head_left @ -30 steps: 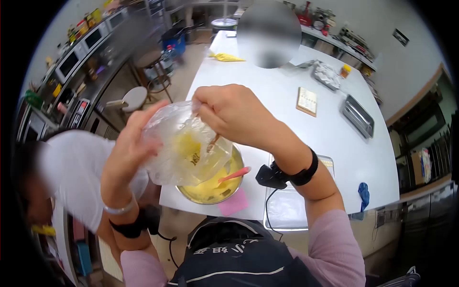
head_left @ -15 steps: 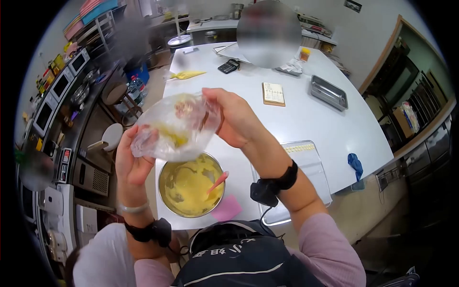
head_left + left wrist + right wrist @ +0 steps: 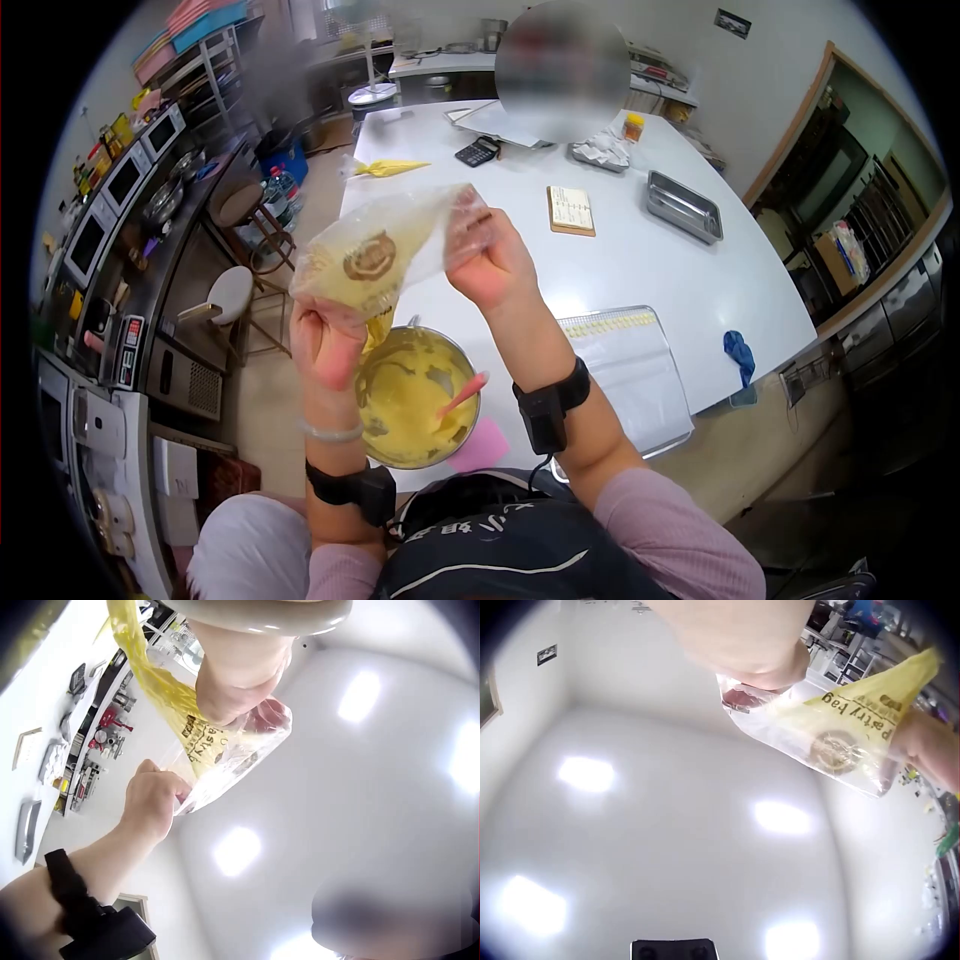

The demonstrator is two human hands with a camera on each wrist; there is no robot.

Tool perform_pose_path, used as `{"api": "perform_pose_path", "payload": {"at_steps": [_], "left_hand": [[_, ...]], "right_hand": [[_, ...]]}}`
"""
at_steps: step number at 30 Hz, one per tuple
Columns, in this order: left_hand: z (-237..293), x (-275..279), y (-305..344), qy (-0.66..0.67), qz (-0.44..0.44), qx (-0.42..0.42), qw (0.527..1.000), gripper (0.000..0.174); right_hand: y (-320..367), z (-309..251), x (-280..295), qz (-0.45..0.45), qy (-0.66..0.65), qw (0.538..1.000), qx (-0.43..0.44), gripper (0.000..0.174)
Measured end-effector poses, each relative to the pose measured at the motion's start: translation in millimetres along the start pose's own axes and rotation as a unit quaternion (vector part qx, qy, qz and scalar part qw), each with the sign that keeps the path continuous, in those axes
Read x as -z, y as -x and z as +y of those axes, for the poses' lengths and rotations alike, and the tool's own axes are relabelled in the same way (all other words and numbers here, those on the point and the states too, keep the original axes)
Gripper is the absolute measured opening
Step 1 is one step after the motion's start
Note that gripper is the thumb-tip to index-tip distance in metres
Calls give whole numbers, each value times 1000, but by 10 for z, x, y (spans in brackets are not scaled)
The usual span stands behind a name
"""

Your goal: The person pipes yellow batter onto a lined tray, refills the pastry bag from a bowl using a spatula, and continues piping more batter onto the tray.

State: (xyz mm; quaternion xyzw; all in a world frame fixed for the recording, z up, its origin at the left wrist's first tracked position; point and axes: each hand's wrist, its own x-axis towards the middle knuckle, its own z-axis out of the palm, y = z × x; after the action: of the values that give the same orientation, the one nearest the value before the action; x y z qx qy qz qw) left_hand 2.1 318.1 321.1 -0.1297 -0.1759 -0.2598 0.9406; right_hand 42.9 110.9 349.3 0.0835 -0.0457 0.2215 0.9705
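A clear pastry bag [image 3: 370, 255] with yellow filling is stretched between both hands over the near left part of the table. My left hand [image 3: 330, 345] grips its lower left edge, with fingers curled in. My right hand [image 3: 495, 262] pinches the opposite upper corner. In the left wrist view the filled yellow end [image 3: 154, 679] hangs narrow and twisted. Printed lettering [image 3: 862, 712] shows on the plastic in the right wrist view. Below stands a steel bowl [image 3: 457, 432] of yellow batter [image 3: 405, 395], a pink-handled spatula [image 3: 463, 394] resting in it.
A pink sheet [image 3: 483, 446] lies by the bowl. To the right is a lined baking tray [image 3: 630, 370] with a row of small piped pieces. Farther off are another filled pastry bag [image 3: 392, 168], a notebook [image 3: 571, 208], a calculator [image 3: 478, 151] and a metal pan [image 3: 685, 212].
The bag has been turned and pulled taut, its filled end now hanging down. My left hand has closed from spread fingers to a grip, and my right hand has shifted its hold.
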Motion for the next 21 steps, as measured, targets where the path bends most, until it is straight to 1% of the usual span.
{"api": "perform_pose_path", "payload": {"at_steps": [1, 2, 3, 4, 5, 6, 7, 8, 9, 10, 11, 12, 13, 14, 15, 16, 17, 19, 20, 21], "left_hand": [[0, -15, 53, -49, 11, -21, 999, 31], [46, 36, 90, -43, -23, -31, 998, 37], [72, 50, 181, -47, -26, -46, 998, 37], [-89, -60, 222, -182, 11, -103, 978, 42], [-227, -116, 282, -313, 53, -170, 933, 48], [-220, 19, 362, -399, 38, -172, 900, 55], [-168, 110, 464, -491, 39, -188, 850, 61], [-239, -16, 488, -770, 80, -146, 616, 65], [-164, 88, 461, -772, -9, -161, 614, 71], [-297, 199, 433, -840, 76, -217, 491, 77], [-193, 538, 336, -852, -59, -306, 422, 82], [-244, 376, 285, -834, -101, -304, 449, 85], [-291, 438, 248, -817, -127, -350, 440, 89], [-322, 712, -8, -807, -142, -340, 461, 90], [-407, 409, -11, -797, -221, -302, 474, 81], [-448, 246, -2, -796, -244, -289, 473, 81], [-468, 162, 67, -804, -230, -297, 461, 81], [-490, 15, 234, -818, -186, -318, 442, 81], [-485, -34, 323, -821, -163, -334, 433, 81], [-505, -110, 423, -822, -147, -347, 427, 81]], "right_hand": [[14, -32, 31, -29, -57, 995, -71, 17], [10, -39, 56, -25, -57, 995, -83, 17], [0, -38, 83, -80, -35, 991, -104, 17], [-6, -30, 108, -133, -17, 982, -130, 17], [27, -10, 82, -119, -47, 983, -133, 17], [64, 46, 36, -119, -89, 981, -126, 19], [95, 43, 4, -110, -70, 986, -106, 21], [117, 33, -18, -148, -86, 976, -133, 24], [94, -126, 58, -176, -42, 970, -163, 30], [182, -93, -25, -136, 46, 977, -156, 34], [214, -123, -50, -120, 88, 976, -161, 34], [110, -40, 6, -87, 119, 973, -176, 33], [114, 18, 92, -48, 167, 971, -165, 33], [83, 37, 129, -17, 232, 959, -161, 32], [69, 105, 171, 6, 296, 942, -160, 32], [115, 160, 194, 27, 368, 916, -155, 31], [146, 218, 245, 42, 433, 887, -157, 31], [157, 446, 356, 57, 551, 813, -179, 30], [155, 584, 476, 51, 610, 766, -196, 30], [135, 674, 514, 45, 645, 730, -222, 29]]}}
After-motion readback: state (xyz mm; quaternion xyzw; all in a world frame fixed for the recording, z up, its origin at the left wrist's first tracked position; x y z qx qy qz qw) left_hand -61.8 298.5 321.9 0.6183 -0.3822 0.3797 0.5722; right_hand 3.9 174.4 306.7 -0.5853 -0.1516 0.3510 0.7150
